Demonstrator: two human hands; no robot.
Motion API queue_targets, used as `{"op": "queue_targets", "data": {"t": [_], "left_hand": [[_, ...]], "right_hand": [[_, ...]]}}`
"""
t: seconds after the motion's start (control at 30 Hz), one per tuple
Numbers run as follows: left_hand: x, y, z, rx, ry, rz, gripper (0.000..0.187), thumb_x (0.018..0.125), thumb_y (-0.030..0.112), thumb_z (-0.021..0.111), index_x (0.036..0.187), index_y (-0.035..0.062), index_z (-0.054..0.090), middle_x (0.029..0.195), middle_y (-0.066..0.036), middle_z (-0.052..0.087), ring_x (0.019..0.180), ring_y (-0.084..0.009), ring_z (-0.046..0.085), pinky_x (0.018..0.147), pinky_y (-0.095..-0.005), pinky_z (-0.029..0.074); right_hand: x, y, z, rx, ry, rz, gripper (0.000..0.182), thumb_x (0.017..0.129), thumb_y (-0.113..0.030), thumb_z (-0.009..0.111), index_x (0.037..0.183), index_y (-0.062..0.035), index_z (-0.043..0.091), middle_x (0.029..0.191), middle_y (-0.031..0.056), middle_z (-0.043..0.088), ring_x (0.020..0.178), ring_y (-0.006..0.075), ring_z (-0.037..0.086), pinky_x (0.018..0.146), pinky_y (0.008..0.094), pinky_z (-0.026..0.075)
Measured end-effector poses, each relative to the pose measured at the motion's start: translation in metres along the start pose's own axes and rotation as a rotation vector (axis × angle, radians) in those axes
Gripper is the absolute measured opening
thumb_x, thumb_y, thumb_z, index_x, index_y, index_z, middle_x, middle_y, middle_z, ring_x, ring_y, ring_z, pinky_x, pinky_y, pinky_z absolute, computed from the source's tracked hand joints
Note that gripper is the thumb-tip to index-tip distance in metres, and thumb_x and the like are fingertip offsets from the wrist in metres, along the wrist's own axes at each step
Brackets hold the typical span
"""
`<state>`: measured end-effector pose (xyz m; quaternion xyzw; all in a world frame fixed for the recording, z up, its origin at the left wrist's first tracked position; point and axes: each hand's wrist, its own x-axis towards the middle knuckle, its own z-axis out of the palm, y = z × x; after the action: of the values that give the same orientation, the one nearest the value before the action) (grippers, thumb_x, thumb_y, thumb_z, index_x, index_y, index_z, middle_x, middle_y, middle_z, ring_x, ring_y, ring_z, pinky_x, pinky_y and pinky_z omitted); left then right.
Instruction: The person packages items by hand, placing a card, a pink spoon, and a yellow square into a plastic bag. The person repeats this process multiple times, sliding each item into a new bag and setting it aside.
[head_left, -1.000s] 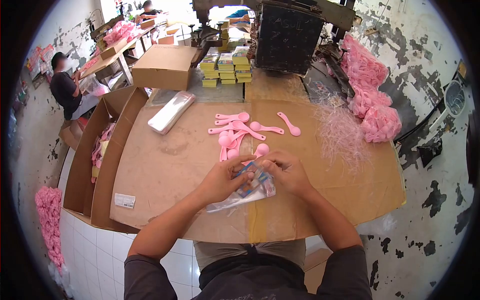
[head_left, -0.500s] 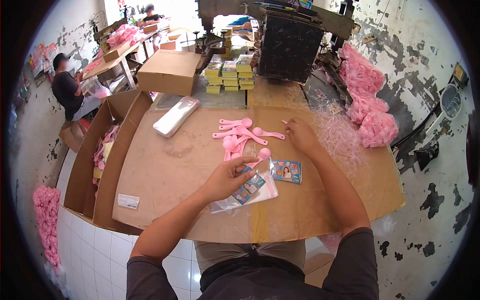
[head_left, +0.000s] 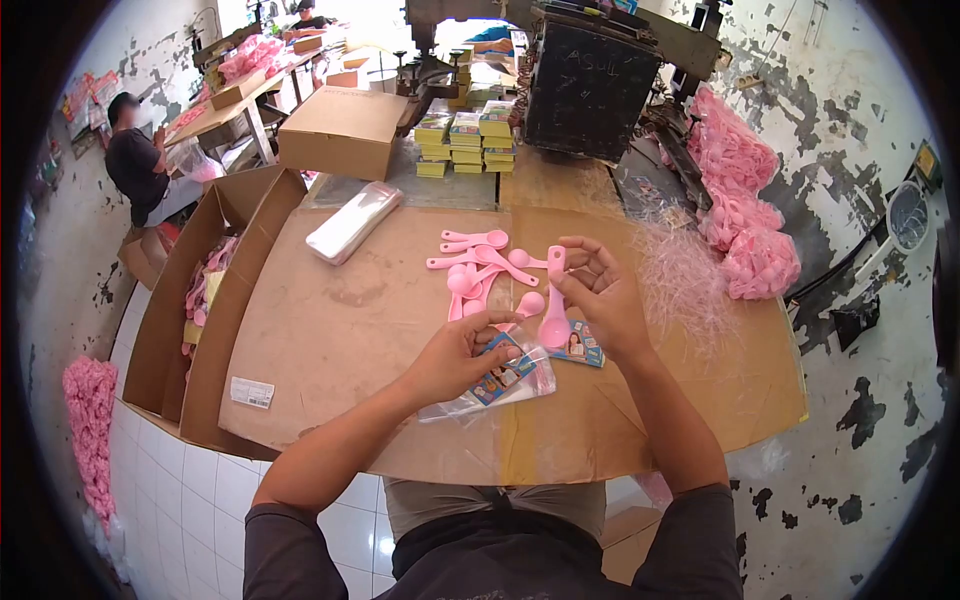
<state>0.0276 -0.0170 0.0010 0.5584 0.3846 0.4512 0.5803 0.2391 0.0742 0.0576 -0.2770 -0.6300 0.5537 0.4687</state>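
A cardboard sheet point(head_left: 330, 330) covers the bench, strewn with pink spoons point(head_left: 478, 262). The left hand point(head_left: 455, 355) pinches a clear bag point(head_left: 500, 378) at its mouth; the right hand point(head_left: 598, 295) grips one spoon point(head_left: 555, 300) by the handle, bowl down, above a card point(head_left: 580, 345). Peeling walls, open boxes point(head_left: 190, 300) left.

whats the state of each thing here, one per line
left hand: pinching the clear bag at its mouth
clear bag: lying on the cardboard, printed card inside
right hand: raised, gripping a pink spoon
pink spoon: held by the handle, bowl down
printed card: flat on the cardboard, outside the bag
loose pink spoons: scattered in a pile, untouched
stack of clear bags: lying flat
closed carton: flaps shut
open carton: open, partly filled
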Motion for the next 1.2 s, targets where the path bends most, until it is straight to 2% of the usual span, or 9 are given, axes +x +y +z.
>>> {"op": "queue_targets", "data": {"t": [0.23, 0.33, 0.43, 0.53, 0.7, 0.83, 0.93, 1.03, 1.2], "left_hand": [[0.001, 0.003, 0.002, -0.082, -0.006, -0.011, 0.044, 0.102, 0.003, 0.063, 0.144, -0.0018, 0.051, 0.119, -0.01, 0.072, 0.106, -0.0099, 0.068, 0.09, -0.0256, 0.057], [-0.002, 0.009, 0.0, -0.044, 0.0, -0.051, 0.045, 0.101, 0.002, 0.064, 0.144, -0.0017, 0.051, 0.122, -0.01, 0.072, 0.108, -0.0102, 0.067, 0.09, -0.0254, 0.057], [0.001, 0.002, -0.001, -0.069, -0.002, -0.003, 0.046, 0.101, 0.003, 0.064, 0.145, -0.0016, 0.051, 0.122, -0.01, 0.071, 0.108, -0.0103, 0.067, 0.091, -0.025, 0.057], [0.001, -0.002, 0.001, -0.055, 0.006, 0.007, 0.047, 0.101, 0.003, 0.064, 0.145, -0.0019, 0.05, 0.123, -0.011, 0.071, 0.109, -0.0106, 0.067, 0.091, -0.0253, 0.057], [0.002, -0.003, 0.002, -0.037, 0.001, -0.017, 0.044, 0.101, 0.003, 0.065, 0.143, -0.0026, 0.053, 0.124, -0.01, 0.071, 0.11, -0.0102, 0.066, 0.091, -0.0249, 0.056], [0.002, -0.006, 0.004, -0.033, 0.015, -0.012, 0.038, 0.104, 0.008, 0.063, 0.14, -0.001, 0.056, 0.107, -0.006, 0.073, 0.096, -0.0081, 0.067, 0.08, -0.024, 0.057], [0.0, 0.005, 0.0, 0.032, 0.023, -0.098, 0.037, 0.105, 0.014, 0.062, 0.139, -0.0013, 0.058, 0.1, -0.004, 0.073, 0.085, -0.0055, 0.067, 0.071, -0.0226, 0.057], [0.001, 0.008, -0.005, 0.026, 0.036, -0.109, 0.038, 0.106, 0.019, 0.062, 0.139, -0.0001, 0.059, 0.095, -0.001, 0.074, 0.079, -0.0033, 0.066, 0.065, -0.021, 0.055], [0.0, 0.014, -0.006, -0.091, 0.008, -0.101, 0.04, 0.105, 0.021, 0.064, 0.139, 0.0019, 0.06, 0.098, -0.001, 0.075, 0.081, -0.0027, 0.066, 0.066, -0.0202, 0.053]], "right_hand": [[-0.011, 0.007, 0.009, 0.031, 0.035, -0.05, 0.039, 0.097, 0.0, 0.068, 0.133, 0.0022, 0.053, 0.11, 0.0097, 0.066, 0.091, 0.0152, 0.071, 0.068, 0.0277, 0.061], [-0.007, 0.008, 0.0, -0.078, 0.203, -0.181, 0.039, 0.098, 0.0, 0.067, 0.133, 0.0021, 0.052, 0.108, 0.0098, 0.066, 0.091, 0.016, 0.072, 0.067, 0.0276, 0.062], [-0.004, 0.019, -0.013, -0.092, 0.062, -0.035, 0.038, 0.098, 0.0, 0.066, 0.133, 0.0029, 0.052, 0.107, 0.0104, 0.065, 0.091, 0.0171, 0.073, 0.066, 0.0275, 0.062], [-0.01, 0.014, -0.004, 0.06, 0.125, -0.032, 0.037, 0.098, 0.0, 0.066, 0.132, 0.0035, 0.052, 0.106, 0.0098, 0.064, 0.092, 0.0173, 0.073, 0.068, 0.0277, 0.063], [-0.013, 0.013, 0.002, 0.047, 0.094, -0.047, 0.037, 0.097, 0.0, 0.067, 0.131, 0.0033, 0.051, 0.107, 0.0091, 0.061, 0.093, 0.0181, 0.072, 0.069, 0.0283, 0.063], [-0.023, 0.021, 0.015, 0.037, 0.073, -0.078, 0.037, 0.097, 0.001, 0.067, 0.131, 0.0018, 0.052, 0.105, 0.0085, 0.061, 0.092, 0.018, 0.072, 0.07, 0.0276, 0.063], [-0.029, 0.03, 0.025, 0.092, 0.111, -0.123, 0.034, 0.1, -0.003, 0.065, 0.132, 0.0, 0.052, 0.11, 0.0089, 0.062, 0.094, 0.0171, 0.071, 0.077, 0.0291, 0.062], [-0.03, 0.06, 0.011, -0.138, -0.029, -0.158, 0.03, 0.104, -0.008, 0.062, 0.131, 0.0002, 0.054, 0.121, 0.0106, 0.062, 0.104, 0.018, 0.068, 0.092, 0.033, 0.056], [-0.018, 0.024, 0.007, 0.144, -0.169, -0.042, 0.02, 0.102, -0.01, 0.064, 0.119, 0.0004, 0.064, 0.125, 0.0111, 0.064, 0.12, 0.0214, 0.061, 0.105, 0.0371, 0.046]]}}
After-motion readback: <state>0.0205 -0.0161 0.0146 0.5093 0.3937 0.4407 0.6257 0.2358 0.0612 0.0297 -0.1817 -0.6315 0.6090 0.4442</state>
